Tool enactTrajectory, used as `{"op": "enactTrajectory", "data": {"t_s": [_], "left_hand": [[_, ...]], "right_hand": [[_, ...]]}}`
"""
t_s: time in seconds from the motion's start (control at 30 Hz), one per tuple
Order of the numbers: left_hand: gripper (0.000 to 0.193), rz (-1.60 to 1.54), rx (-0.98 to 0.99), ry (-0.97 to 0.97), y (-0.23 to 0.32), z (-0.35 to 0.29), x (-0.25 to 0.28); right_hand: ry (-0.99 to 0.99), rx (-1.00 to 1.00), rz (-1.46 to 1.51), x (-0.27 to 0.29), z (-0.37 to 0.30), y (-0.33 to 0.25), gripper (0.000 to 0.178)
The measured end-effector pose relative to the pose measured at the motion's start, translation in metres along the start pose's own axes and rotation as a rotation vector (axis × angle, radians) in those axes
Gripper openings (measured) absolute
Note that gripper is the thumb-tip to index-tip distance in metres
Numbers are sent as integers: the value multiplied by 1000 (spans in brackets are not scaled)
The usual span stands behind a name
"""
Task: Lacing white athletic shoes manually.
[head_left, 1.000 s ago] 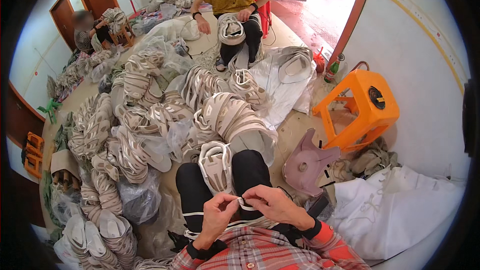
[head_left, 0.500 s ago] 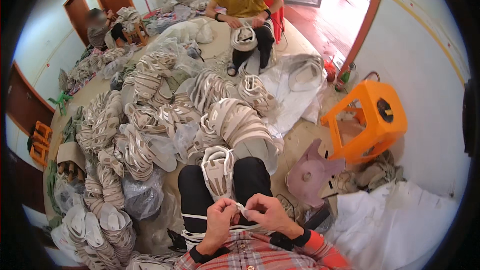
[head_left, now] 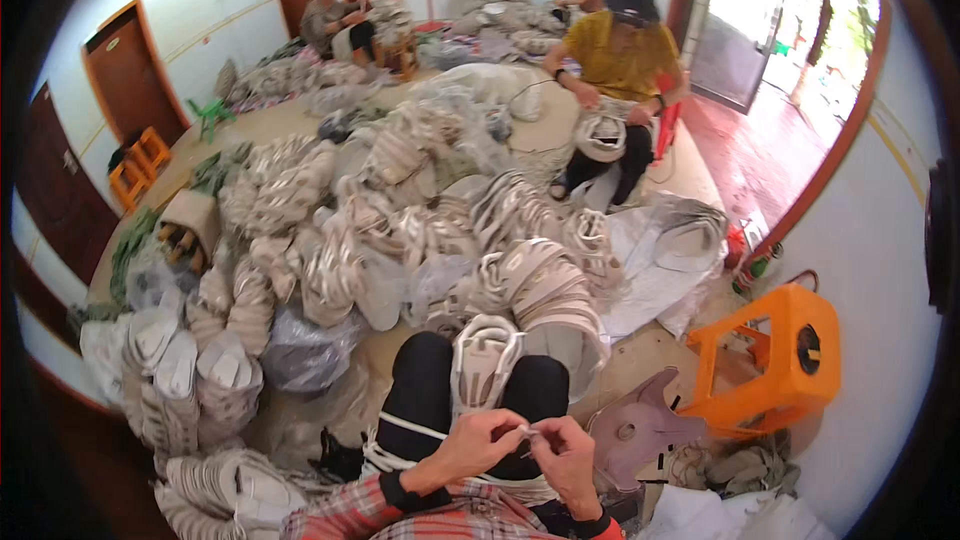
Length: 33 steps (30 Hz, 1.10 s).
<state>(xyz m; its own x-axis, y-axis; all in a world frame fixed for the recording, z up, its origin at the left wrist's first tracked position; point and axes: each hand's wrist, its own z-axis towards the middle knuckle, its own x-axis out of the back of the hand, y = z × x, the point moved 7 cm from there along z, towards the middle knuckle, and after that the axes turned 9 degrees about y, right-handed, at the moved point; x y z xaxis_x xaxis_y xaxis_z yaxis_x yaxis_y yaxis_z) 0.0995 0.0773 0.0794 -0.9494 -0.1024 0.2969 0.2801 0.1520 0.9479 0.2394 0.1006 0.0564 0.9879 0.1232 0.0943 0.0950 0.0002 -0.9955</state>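
Both hands meet just above my lap, close together. My left hand (head_left: 484,447) pinches a thin white piece of shoelace (head_left: 527,431) between thumb and fingertips. Against it, my right hand (head_left: 566,457) is closed in a pinch on the same lace. A beige and white shoe upper (head_left: 486,368) stands between my black-clad knees, just beyond my hands. More white laces (head_left: 412,424) lie across my left thigh. Fingers partly hide how the lace runs.
Stacks of beige shoe uppers (head_left: 545,285) lie ahead and leftward. An orange stool (head_left: 790,360) stands at right, beside a mauve plastic piece (head_left: 640,425). A co-worker in a yellow top (head_left: 620,60) sits ahead holding a shoe upper (head_left: 601,138). Two other people sit farther back.
My view has swung leftward and up, so the room appears shifted right and lower. My hands still pinch the lace, with the fingers slightly repositioned.
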Motion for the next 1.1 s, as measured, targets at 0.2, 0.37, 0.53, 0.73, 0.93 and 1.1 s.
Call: {"op": "enactTrajectory", "data": {"t_s": [0.2, 0.37, 0.53, 0.73, 0.93, 1.1], "left_hand": [[14, -223, 256, 2, -16, -3, -5], [11, -604, 434, 84, -35, 6, 0], [11, -692, 469, 116, -46, 11, 4], [23, -277, 354, -144, -35, -7, 15], [19, 6, 349, -222, -56, -28, 58], [16, 234, 276, -454, -59, -45, 89]], "right_hand": [[-204, -332, 505, -3, -3, 16, 9], [-501, -421, 667, -24, -9, 14, 9], [-483, -343, 1071, -1, -3, -5, 9], [257, -388, 1142, 46, 21, 39, 11], [325, -464, 941, 54, 31, 56, 11], [783, -242, 737, 163, 11, 122, 3]]}}
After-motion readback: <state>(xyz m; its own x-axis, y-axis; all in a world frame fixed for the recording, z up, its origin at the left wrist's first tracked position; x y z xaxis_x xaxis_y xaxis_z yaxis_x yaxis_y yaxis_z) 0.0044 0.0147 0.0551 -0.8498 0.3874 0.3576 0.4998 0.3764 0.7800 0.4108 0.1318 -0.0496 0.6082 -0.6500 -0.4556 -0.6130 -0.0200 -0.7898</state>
